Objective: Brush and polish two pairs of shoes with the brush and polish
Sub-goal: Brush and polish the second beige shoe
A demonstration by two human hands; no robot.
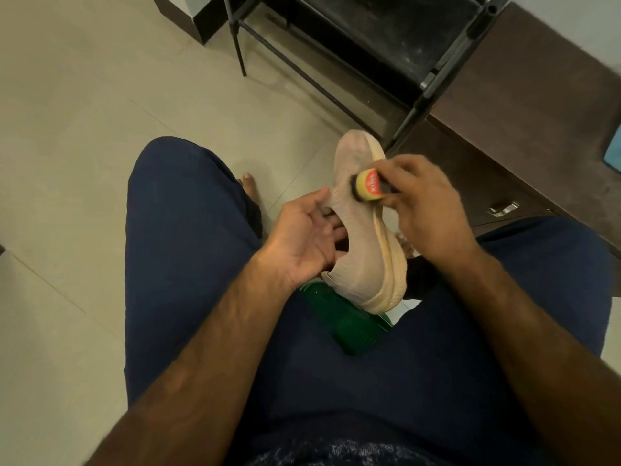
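Gripping the shoe (363,250) with the left hand (302,237), fingers tucked inside its opening, thumb clamping the collar. Clenching the right hand (426,203) round the polish (369,187), pressing its dark tip on the knit just beyond the left fingers. Likely handling light and floppy, sole stiffer; bracing from inside probably steadying it best.

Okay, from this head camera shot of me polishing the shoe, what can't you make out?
- Head view: the label on the polish applicator in the right hand is motion-blurred, unreadable.
- Head view: the fingertips of the left hand are hidden inside the shoe.
- Head view: the green object is mostly covered by the shoe and legs; its kind is unclear.
- The brush and other shoes are not in view.
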